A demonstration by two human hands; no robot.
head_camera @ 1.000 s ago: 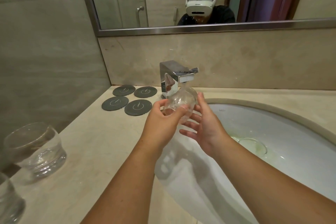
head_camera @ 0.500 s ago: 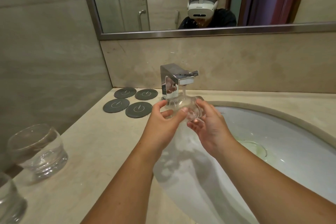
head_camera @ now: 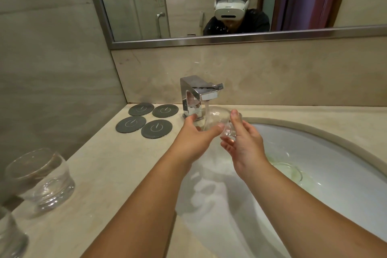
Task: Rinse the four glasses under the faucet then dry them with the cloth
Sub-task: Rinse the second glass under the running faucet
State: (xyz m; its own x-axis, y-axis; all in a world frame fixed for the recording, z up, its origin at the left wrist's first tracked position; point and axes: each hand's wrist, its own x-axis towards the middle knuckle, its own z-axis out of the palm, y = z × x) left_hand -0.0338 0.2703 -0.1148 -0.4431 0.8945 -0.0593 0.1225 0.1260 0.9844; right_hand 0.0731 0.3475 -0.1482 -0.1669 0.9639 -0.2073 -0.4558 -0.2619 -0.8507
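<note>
Head view: glass (head_camera: 217, 118) tilted under the faucet (head_camera: 195, 93) stream, above the basin (head_camera: 314, 131) left rim, grasped by left hand (head_camera: 196, 139) and right hand (head_camera: 246, 144) together. Four coasters (head_camera: 156, 129) lie beside the faucet. Second glass (head_camera: 41, 178) and third glass (head_camera: 9, 234) stand on the counter (head_camera: 109, 165) by the left wall, well apart from the basin.

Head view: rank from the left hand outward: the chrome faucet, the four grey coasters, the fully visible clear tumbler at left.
1. Square chrome faucet, just beyond the left hand, which grips the held clear glass.
2. Four dark grey round coasters, left of the faucet.
3. Clear glass tumbler, far left by the wall.
</note>
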